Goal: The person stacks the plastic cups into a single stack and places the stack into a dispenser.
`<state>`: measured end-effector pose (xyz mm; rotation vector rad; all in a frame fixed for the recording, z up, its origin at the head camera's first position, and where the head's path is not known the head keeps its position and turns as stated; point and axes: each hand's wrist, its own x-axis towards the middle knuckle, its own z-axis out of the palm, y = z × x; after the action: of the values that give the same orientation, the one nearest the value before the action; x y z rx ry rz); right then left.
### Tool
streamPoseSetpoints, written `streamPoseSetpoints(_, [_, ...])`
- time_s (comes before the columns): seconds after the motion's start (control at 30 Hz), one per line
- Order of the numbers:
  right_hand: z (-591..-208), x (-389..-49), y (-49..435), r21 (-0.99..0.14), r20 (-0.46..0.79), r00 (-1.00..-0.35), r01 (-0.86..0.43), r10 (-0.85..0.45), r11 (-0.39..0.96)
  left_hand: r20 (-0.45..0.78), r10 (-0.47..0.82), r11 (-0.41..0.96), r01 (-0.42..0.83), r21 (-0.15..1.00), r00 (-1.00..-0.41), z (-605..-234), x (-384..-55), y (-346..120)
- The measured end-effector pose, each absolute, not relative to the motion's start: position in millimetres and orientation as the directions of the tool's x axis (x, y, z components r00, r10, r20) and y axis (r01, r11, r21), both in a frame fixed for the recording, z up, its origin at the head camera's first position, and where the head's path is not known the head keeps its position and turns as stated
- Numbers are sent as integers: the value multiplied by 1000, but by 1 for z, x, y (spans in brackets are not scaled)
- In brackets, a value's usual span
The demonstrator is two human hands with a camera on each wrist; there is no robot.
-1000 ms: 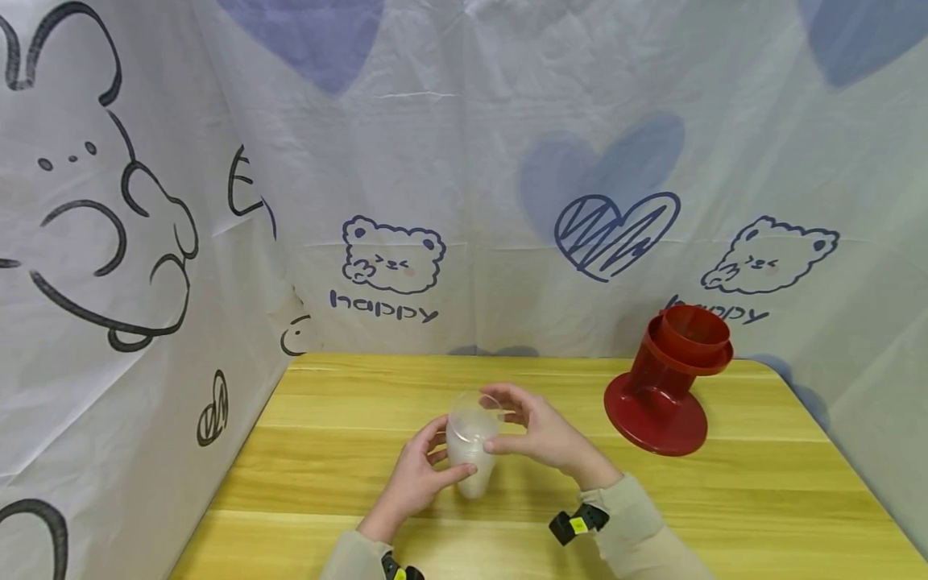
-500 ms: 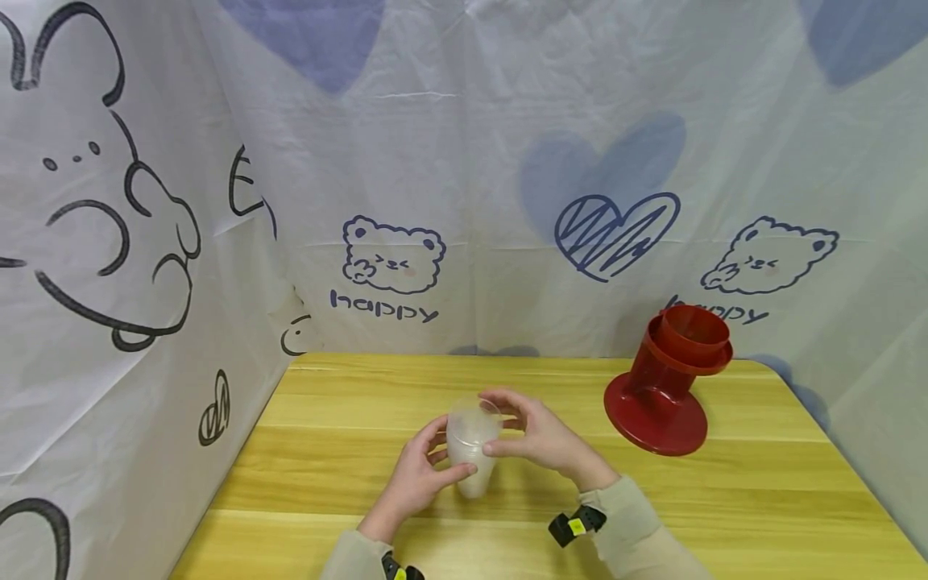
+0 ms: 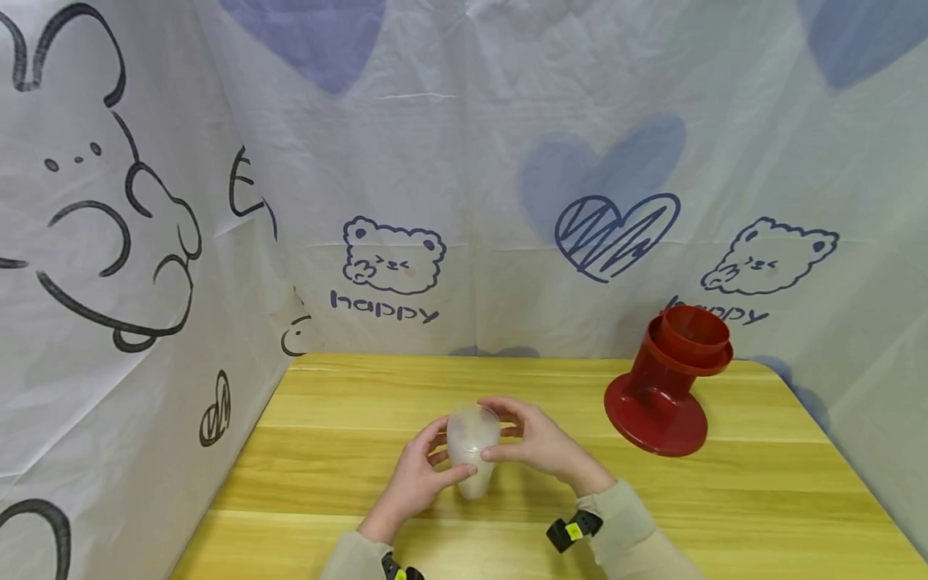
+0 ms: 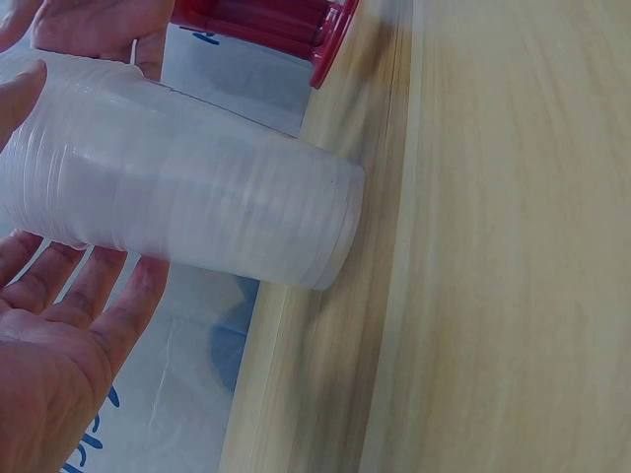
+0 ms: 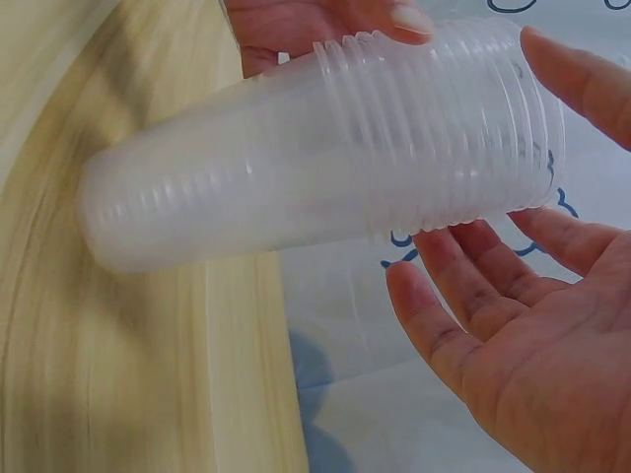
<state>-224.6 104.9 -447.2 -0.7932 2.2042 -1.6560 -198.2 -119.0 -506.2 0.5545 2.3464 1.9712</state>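
A nested stack of clear plastic cups point(image 3: 471, 443) stands on the table at the centre of the head view, rims up. My left hand point(image 3: 420, 477) holds it low on the left, the thumb across the near side. Round the upper rims from the right, my right hand point(image 3: 540, 445) grips with its thumb in front and fingers behind. In the right wrist view several rims of the stack point(image 5: 296, 158) lie close together, with the right thumb point(image 5: 592, 89) at the topmost rim. The left wrist view shows the stack's base point(image 4: 340, 227) at the tabletop.
A red plastic holder point(image 3: 656, 403) with a round base and an open tube top stands at the back right of the wooden table point(image 3: 348, 403). A white printed cloth point(image 3: 493, 185) hangs behind the table and along its sides.
The top cup has sunk deeper into the stack, making it shorter. My right hand has moved slightly down with it; the left hand has stayed in place.
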Motion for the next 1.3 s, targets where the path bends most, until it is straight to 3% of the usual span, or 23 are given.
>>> streamPoseSetpoints(1.3, [-483, -212, 106, -975, 145, -857, -210, -494, 77, 263, 252, 195, 315, 929, -931, -504, -188, -118])
